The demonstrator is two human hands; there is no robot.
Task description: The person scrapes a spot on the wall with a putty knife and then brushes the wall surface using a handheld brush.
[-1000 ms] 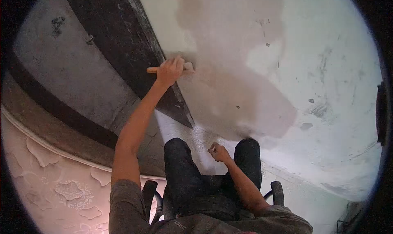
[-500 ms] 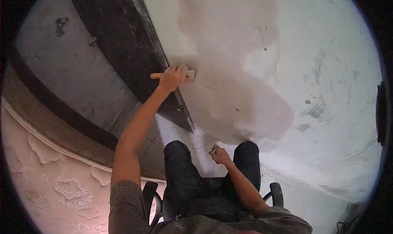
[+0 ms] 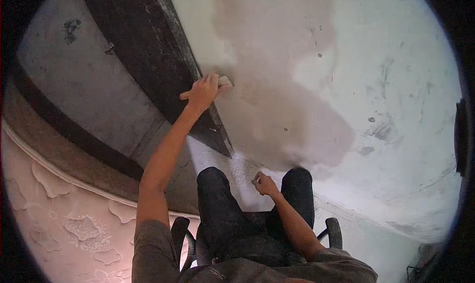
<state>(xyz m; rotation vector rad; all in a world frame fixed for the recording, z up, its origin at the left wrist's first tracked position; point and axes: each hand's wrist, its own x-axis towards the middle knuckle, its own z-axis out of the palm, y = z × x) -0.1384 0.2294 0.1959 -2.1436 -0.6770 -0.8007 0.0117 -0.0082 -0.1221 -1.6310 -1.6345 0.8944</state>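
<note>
My left hand (image 3: pixel 203 92) is wrapped round a flat tool with a wooden handle (image 3: pixel 184 95) and a wide, pale head (image 3: pixel 225 81). The head lies against the pale wall (image 3: pixel 396 95), just right of a dark wooden door frame edge (image 3: pixel 215 117). Whether it is a brush or a scraper, I cannot tell. A brownish, damp-looking patch (image 3: pixel 277 104) spreads over the wall beside it. Over my lap, between the knees, my right hand (image 3: pixel 266 185) is closed with its fingers curled; what they hold, if anything, is too small to name.
I sit on a chair with black armrests (image 3: pixel 334 232). A pink quilted mattress (image 3: pixel 74 223) lies at the lower left. The dark wooden panel (image 3: pixel 133 40) stands left of the wall. Whitish floor (image 3: pixel 242 179) shows ahead of my knees (image 3: pixel 213 179).
My left hand has moved slightly up and left, and the tool's head has tilted upward against the wall. My right hand has hardly moved.
</note>
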